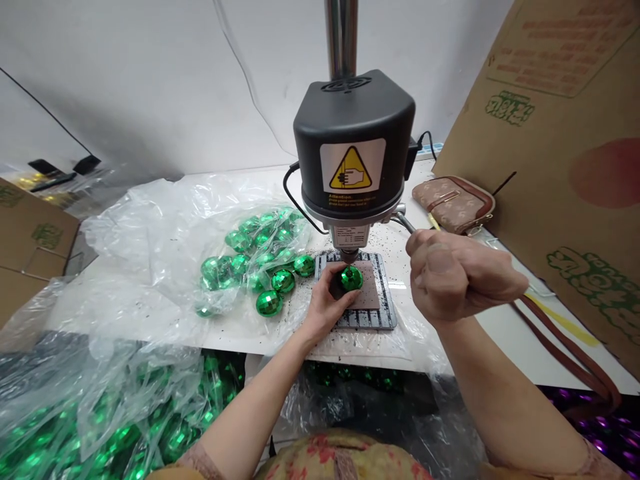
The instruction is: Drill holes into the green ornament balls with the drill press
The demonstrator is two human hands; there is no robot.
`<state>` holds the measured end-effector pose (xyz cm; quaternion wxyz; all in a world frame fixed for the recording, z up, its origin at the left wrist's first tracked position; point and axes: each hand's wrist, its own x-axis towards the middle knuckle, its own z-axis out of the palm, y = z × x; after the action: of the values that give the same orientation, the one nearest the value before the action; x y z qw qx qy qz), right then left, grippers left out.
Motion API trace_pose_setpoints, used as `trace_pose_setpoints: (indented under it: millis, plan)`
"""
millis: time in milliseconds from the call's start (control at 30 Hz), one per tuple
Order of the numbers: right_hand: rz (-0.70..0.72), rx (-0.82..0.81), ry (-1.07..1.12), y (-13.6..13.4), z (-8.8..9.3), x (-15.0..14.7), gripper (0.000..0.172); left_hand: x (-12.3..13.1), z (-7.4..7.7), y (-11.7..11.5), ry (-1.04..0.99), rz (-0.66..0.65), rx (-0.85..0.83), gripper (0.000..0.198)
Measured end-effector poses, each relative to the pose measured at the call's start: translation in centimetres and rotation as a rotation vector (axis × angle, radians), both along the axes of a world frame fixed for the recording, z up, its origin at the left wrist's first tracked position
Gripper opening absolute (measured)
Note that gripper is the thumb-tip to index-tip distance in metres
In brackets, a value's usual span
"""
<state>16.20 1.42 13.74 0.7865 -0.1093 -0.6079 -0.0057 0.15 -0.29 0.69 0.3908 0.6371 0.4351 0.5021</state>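
Observation:
A black bench drill press [353,150] stands on the white table, its chuck just above a green faceted ball [351,277]. My left hand [326,303] pinches that ball and holds it on the brown pad [371,287] of the slotted drill table. My right hand [453,273] is closed in a fist around the drill's metal feed lever [405,222], to the right of the machine.
Several green faceted balls [260,257] lie in and beside a clear plastic bag left of the drill. More fill bags [100,420] below the table's front edge. A patterned purse [455,202] with a brown strap and a large cardboard sheet [565,147] stand at right.

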Motion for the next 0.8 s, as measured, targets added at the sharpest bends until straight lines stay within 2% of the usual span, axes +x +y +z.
trace_pose_setpoints:
  millis: [133, 200, 300, 367, 433, 533, 600, 633, 700, 767, 800]
  plan:
    - [0.038, 0.079, -0.033, 0.3, -1.1, 0.2, 0.045, 0.0, -0.1, -0.2, -0.006, 0.005, -0.019, 0.048]
    - [0.042, 0.083, -0.041, 0.1, -1.0, 0.1, 0.046, 0.0, -0.1, -0.3, -0.009, 0.016, -0.023, 0.049]
    - [0.004, -0.077, 0.032, -0.6, 0.8, -0.3, 0.050, 0.1, -0.1, -0.1, -0.017, 0.026, -0.030, 0.051]
    - [-0.010, -0.274, 0.093, -0.9, 2.9, -0.6, 0.051, 0.2, 0.1, 0.0, -0.022, 0.035, -0.042, 0.051]
    - [0.005, -0.339, 0.157, -0.8, 4.9, -0.7, 0.051, 0.3, 0.4, -0.2, -0.003, 0.091, -0.042, 0.049]
    - [0.054, -0.400, 0.128, -0.3, 6.6, -0.7, 0.048, 0.2, 0.2, -2.5, 0.111, 0.292, 0.082, 0.045]
    - [0.083, -0.375, 0.116, -0.1, 6.7, -0.7, 0.047, -0.2, -0.6, -5.2, 0.202, 0.305, 0.279, 0.051]
    - [0.084, -0.357, 0.120, 0.0, 6.6, -0.7, 0.047, -0.4, -1.2, -6.8, 0.243, 0.221, 0.395, 0.056]
    - [0.070, -0.366, 0.130, 0.0, 6.4, -0.8, 0.046, -0.8, -2.6, -10.0, 0.377, -0.062, 0.600, 0.059]
    - [0.064, -0.365, 0.146, 0.0, 6.2, -0.9, 0.046, -0.9, -4.1, -12.4, 0.599, -0.329, 0.705, 0.046]
    - [0.070, -0.358, 0.155, 0.0, 6.2, -0.9, 0.046, -1.0, -4.8, -13.2, 0.708, -0.417, 0.702, 0.041]
